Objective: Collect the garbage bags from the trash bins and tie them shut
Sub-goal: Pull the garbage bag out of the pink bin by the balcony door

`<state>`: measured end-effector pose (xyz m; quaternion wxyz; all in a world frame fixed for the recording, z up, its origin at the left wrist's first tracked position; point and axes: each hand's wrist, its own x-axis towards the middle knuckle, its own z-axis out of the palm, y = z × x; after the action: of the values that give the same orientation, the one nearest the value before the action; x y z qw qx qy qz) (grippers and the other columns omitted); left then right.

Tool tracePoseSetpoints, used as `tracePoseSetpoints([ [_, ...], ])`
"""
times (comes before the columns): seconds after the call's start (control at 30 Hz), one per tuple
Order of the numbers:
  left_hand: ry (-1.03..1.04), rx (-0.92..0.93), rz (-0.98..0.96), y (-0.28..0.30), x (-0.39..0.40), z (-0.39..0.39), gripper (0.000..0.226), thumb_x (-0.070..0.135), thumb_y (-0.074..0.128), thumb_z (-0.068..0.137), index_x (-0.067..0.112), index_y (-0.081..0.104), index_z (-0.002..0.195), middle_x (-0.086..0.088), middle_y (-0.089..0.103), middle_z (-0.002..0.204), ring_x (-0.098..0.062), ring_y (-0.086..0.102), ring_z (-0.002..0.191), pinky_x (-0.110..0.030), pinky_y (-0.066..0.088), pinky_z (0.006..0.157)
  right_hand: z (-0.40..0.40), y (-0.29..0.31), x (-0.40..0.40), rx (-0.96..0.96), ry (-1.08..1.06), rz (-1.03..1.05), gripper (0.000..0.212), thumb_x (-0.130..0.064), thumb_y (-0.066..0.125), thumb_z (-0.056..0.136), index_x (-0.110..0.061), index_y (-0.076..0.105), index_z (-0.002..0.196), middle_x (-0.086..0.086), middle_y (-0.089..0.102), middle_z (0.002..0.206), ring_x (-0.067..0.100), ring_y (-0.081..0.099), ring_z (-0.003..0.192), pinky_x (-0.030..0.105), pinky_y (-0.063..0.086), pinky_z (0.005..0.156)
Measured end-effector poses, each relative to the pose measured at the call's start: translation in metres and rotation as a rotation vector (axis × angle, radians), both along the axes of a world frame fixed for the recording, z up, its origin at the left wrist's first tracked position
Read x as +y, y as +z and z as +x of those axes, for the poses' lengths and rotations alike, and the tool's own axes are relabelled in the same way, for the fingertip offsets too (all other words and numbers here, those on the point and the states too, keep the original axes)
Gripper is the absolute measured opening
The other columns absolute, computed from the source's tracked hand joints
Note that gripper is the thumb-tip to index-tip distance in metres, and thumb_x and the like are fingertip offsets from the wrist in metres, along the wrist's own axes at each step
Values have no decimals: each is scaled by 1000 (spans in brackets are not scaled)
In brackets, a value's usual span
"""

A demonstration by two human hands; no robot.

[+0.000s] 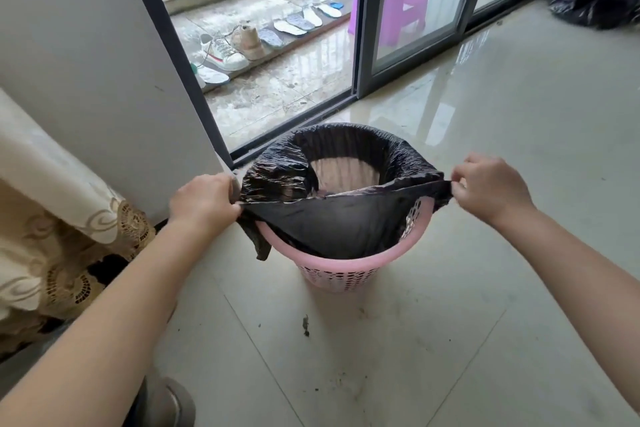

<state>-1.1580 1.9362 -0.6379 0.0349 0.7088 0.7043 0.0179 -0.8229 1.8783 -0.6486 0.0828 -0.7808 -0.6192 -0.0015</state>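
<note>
A round pink perforated plastic bin (341, 269) stands upright on the tiled floor (485, 253), lined with a thin black plastic garbage bag (332, 218). The left hand (202, 204) and right hand (491, 187) each pinch the bag's near rim, stretching it taut left to right.

One head-worn wide-angle view looks forward and steeply down, close above a pink bin (341, 270) on the tiled floor (485, 288), facing the balcony door (415, 28).
</note>
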Motion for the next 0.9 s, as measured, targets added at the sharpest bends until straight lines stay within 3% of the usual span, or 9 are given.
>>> tracePoseSetpoints([
  [0.17, -101, -433, 10, 12, -4, 17, 17, 14, 56, 88, 9, 70, 94, -9, 67, 88, -27, 59, 88, -29, 43, 74, -10, 1, 13, 289, 17, 79, 20, -4, 44, 87, 4, 61, 93, 30, 64, 96, 40, 57, 91, 38, 41, 71],
  [0.3, -188, -655, -31, 18, -1, 50, 23, 15, 45, 94, 18, 49, 72, 3, 45, 58, -15, 41, 57, -27, 26, 55, -18, 19, 32, 605, -65, 247, 22, -8, 37, 94, 6, 49, 104, 27, 57, 94, 30, 49, 83, 26, 19, 55],
  [0.4, -237, -424, -25, 22, 6, 57, 35, 17, 34, 97, 19, 32, 62, -2, 48, 66, -25, 44, 69, -28, 23, 61, -8, 32, 35, 535, 41, 140, 13, -12, 40, 93, -2, 48, 96, 17, 51, 85, 25, 44, 80, 24, 18, 57],
  [0.47, -335, -51, -78, 30, 9, 50, 29, 27, 30, 98, 12, 41, 75, -13, 60, 91, -31, 54, 86, -30, 32, 66, 5, 37, 31, 389, 140, -16, 6, -18, 48, 90, -13, 46, 87, 13, 53, 84, 24, 45, 79, 25, 26, 65],
  [0.53, -404, 285, -213, 42, 15, 40, 41, 41, 26, 97, 11, 53, 100, -12, 60, 113, -29, 57, 104, -31, 41, 73, 20, 44, 27, 262, 174, -94, 4, -17, 51, 84, -13, 50, 86, 15, 57, 94, 25, 48, 84, 28, 31, 70],
  [0.63, -416, 575, -308, 56, 24, 24, 49, 53, 38, 89, 16, 54, 116, -5, 60, 119, -24, 57, 110, -30, 47, 80, 34, 51, 26, 67, 152, -126, 18, -10, 50, 77, -5, 55, 94, 17, 54, 108, 30, 50, 101, 32, 38, 78],
  [0.73, -395, 740, -243, 58, 34, 21, 40, 44, 50, 83, 21, 53, 116, 2, 62, 119, -21, 57, 113, -27, 45, 81, 29, 54, 32, -310, 125, -275, 17, -13, 47, 76, -15, 54, 92, 8, 59, 110, 27, 54, 105, 32, 41, 87],
  [0.8, -300, 794, -244, 61, 45, 23, 39, 32, 50, 88, 23, 48, 125, 2, 55, 131, -19, 50, 123, -27, 39, 95, 26, 57, 39, -520, 72, -389, 19, -16, 44, 78, -26, 56, 89, -3, 64, 109, 21, 56, 105, 36, 33, 100],
  [0.9, -108, 606, -141, 71, 58, 32, 42, 17, 43, 92, 16, 37, 134, -6, 46, 140, -23, 43, 130, -29, 36, 102, 26, 70, 54, -588, -42, -399, 34, -17, 40, 83, -25, 58, 110, -4, 59, 118, 18, 50, 114, 42, 25, 106],
])
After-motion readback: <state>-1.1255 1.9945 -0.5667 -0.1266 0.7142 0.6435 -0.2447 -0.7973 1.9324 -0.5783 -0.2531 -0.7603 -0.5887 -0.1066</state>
